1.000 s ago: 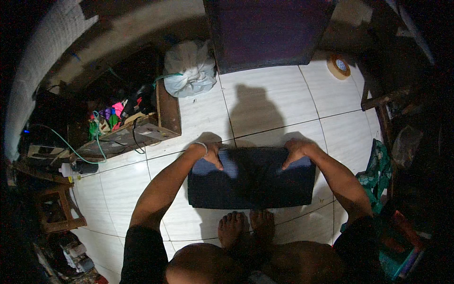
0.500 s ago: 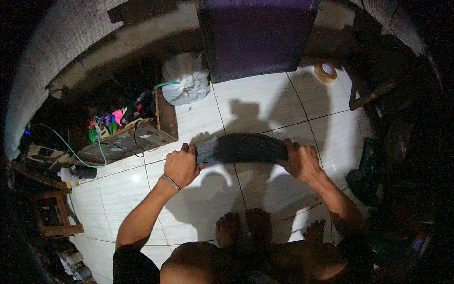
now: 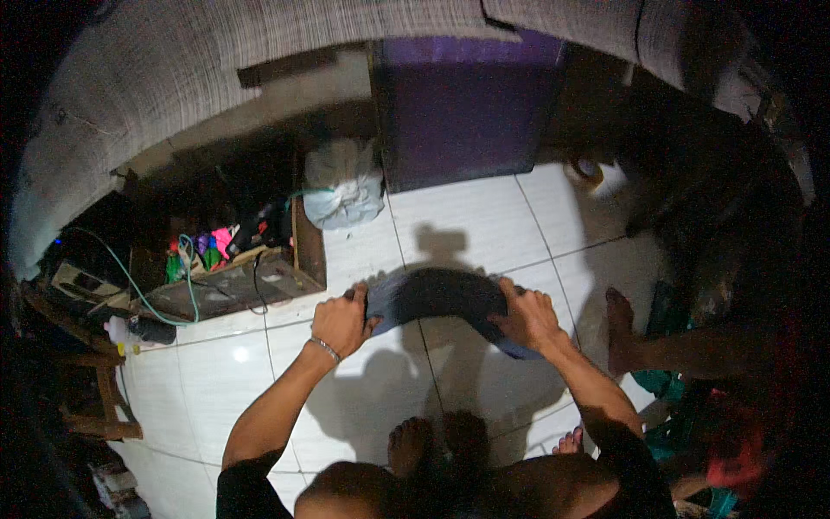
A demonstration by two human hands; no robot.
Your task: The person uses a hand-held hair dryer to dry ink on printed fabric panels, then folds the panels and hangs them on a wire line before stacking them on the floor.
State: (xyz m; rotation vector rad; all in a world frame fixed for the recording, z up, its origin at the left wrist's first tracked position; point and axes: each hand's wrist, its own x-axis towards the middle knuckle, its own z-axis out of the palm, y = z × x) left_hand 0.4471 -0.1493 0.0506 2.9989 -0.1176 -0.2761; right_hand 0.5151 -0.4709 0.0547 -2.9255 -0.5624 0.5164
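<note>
Stretched between my hands is a dark flexible strip [image 3: 437, 292], bowed upward in the middle; it looks like cloth, with bluish grey ends, but its exact kind is unclear. My left hand [image 3: 341, 326] grips the left end, thumb underneath, and a bracelet circles that wrist. At the other side my right hand [image 3: 525, 316] is closed on the strip, and a short tail of it hangs out below the palm. The strip is held above the tiled floor [image 3: 337, 398], in front of my knees, with its shadow and mine falling on the tiles.
A wooden box [image 3: 309, 251] of colourful items stands left, beside a tied white plastic bag [image 3: 344, 195]. Behind is a purple panel [image 3: 467, 121]; a tape roll [image 3: 588, 171] lies far right. Another person's leg [image 3: 674, 348] reaches in from the right. A wooden stool [image 3: 112, 394] stands left.
Another person's leg has come in at the right. The strip bends more, and its tail now shows below my right hand. The view has tilted, so the surroundings sit lower.
</note>
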